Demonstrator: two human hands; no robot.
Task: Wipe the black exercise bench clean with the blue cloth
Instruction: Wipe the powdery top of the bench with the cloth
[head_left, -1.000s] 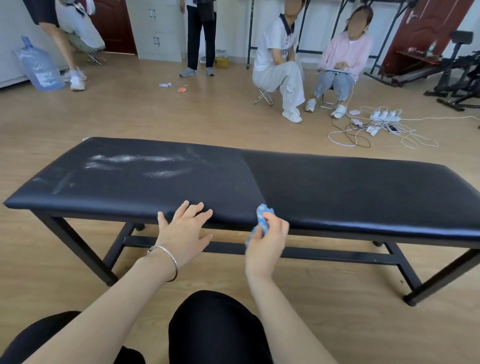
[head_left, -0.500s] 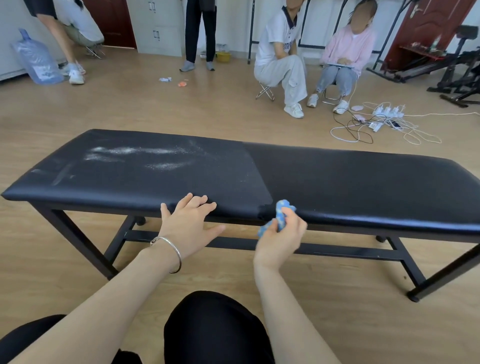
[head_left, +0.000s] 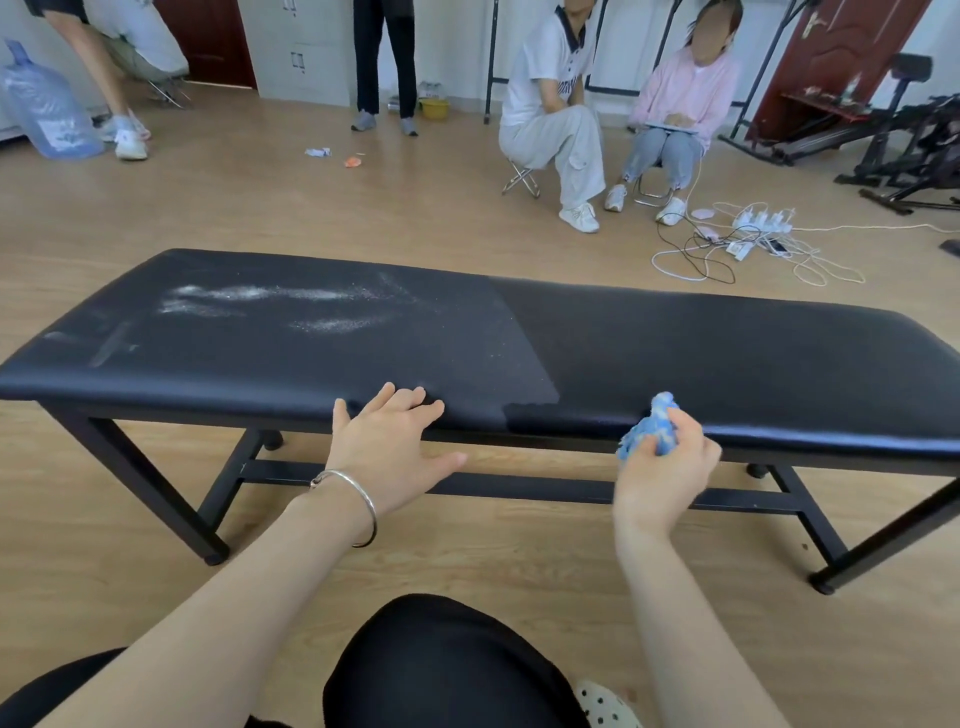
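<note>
Left hand (head_left: 387, 447): laid on the near edge of the black exercise bench (head_left: 727, 353); the fingers are held straight and spread, and nothing is grasped.
Left thumb: kept below the padding's edge, apart from the fingertips.
Right hand (head_left: 662, 467): the fingers are curled round the blue cloth (head_left: 649, 426), which is clasped against the thumb.
Blue cloth: bunched into a wad, with its top shown just beyond the right fingertips at the bench's near edge; whether the padding is touched cannot be told.
White dust (head_left: 234, 299): spread over the padding well beyond the left fingertips and to their left.
Darker padding: begun just to the right of the left fingertips and carried on past the right fingers.
Bracelet (head_left: 353, 499): worn on the left wrist, behind the fingers.
Cables (head_left: 727, 254): left tangled on the floor well beyond the right fingers.
Water jug (head_left: 41, 114): stood far beyond the left fingertips, to their left.
</note>
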